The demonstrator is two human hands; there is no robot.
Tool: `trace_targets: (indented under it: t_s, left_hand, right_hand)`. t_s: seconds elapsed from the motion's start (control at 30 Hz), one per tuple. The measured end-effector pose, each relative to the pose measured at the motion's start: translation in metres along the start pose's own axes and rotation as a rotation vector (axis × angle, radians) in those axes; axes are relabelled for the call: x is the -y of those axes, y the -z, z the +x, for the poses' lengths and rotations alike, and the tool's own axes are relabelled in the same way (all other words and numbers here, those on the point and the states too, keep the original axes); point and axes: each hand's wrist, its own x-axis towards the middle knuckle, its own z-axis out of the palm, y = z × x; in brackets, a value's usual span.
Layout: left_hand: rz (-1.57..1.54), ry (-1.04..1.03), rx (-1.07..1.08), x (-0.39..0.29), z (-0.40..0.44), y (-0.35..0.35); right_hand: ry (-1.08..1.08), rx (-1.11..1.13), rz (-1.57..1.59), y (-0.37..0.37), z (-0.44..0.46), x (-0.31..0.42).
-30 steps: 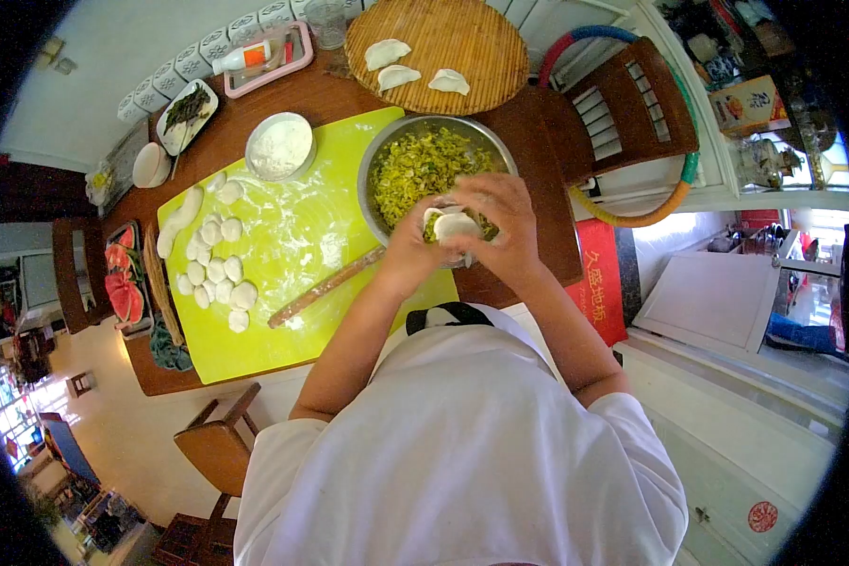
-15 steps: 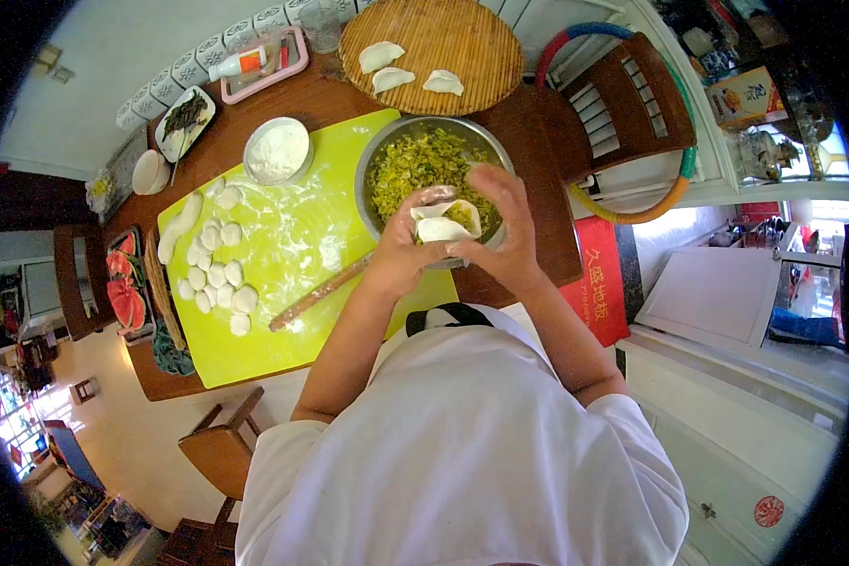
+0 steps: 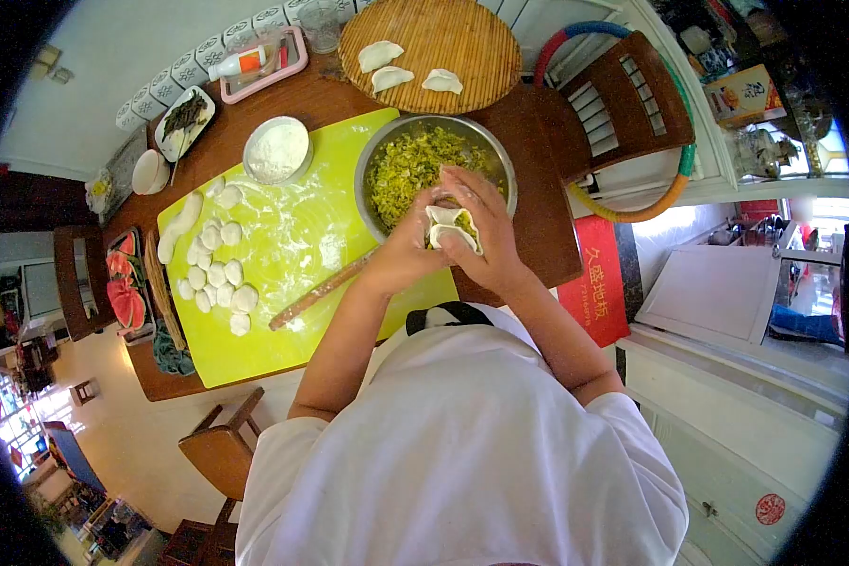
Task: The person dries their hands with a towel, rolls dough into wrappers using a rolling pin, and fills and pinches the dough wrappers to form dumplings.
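Note:
Over the near edge of a metal bowl of chopped green filling, both hands hold one white dumpling wrapper, partly folded, with green filling showing at its right side. My left hand is closed round its left side. The fingers of my right hand curve over its far and right sides, with the thumb on the near part. A rolling pin lies just left of my left hand on the yellow-green mat. Several dough pieces and a dough roll are at the mat's left.
Three folded dumplings lie on a round bamboo tray at the back. A bowl of flour stands on the mat. Behind are a pink tray and a plate; watermelon is left, a chair right.
My right hand has come closer to my left, its fingers now curved over the wrapper. The wrapper is turned and more gathered, with less filling exposed than half a second ago.

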Motion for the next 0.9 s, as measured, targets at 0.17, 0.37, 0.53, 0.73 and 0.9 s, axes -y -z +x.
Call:
trace_targets:
  t_s: [0.17,0.37,0.53,0.73,0.9]
  left_hand:
    - [0.152,-0.057,0.024,-0.001,0.004,0.002]
    - [0.126,0.0,-0.026,0.011,0.009,0.001]
    - [0.343,-0.078,-0.246,-0.009,0.013,-0.019]
    - [0.546,-0.132,-0.368,-0.028,0.013,-0.031]
    - [0.747,-0.259,-0.472,-0.035,0.006,-0.032]
  right_hand:
    - [0.064,0.007,-0.154,0.002,-0.002,0.0]
    - [0.088,-0.011,-0.205,0.002,-0.004,-0.008]
    - [-0.337,-0.138,0.099,-0.006,-0.013,-0.007]
    - [-0.857,-0.339,0.706,-0.019,-0.015,-0.019]
    - [-0.892,-0.348,1.009,-0.011,-0.014,-0.01]
